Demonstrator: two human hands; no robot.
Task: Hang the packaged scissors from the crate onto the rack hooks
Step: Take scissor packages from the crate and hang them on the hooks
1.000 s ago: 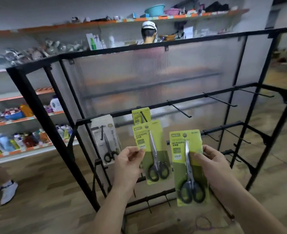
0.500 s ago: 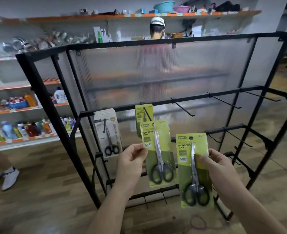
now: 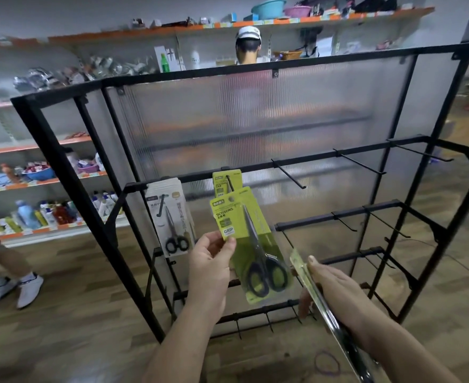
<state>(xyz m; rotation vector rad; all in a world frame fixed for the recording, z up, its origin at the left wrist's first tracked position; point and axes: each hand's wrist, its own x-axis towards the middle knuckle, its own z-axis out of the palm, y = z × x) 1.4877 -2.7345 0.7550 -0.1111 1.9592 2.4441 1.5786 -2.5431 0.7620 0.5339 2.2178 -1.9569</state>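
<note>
Two packs hang on the rack [image 3: 58, 167]: white scissors pack [image 3: 169, 217], hung green pack [image 3: 222, 181]. Before the rack, left hand [image 3: 209, 261] pinches a second green pack [image 3: 244, 225], right hand [image 3: 335, 294] grips an edge-on pack [image 3: 299, 265]; both unhung.

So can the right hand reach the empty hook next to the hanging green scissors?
Probably yes. Nothing stands between the right hand and the empty hook, though that hand holds a pack edge-on.

front pack [image 3: 251, 244] in left hand [image 3: 209, 261], before hooked pack [image 3: 222, 179] on rack [image 3: 92, 217], second pack [image 3: 301, 269] rightward in right hand [image 3: 338, 294], seemingly nearer
</note>
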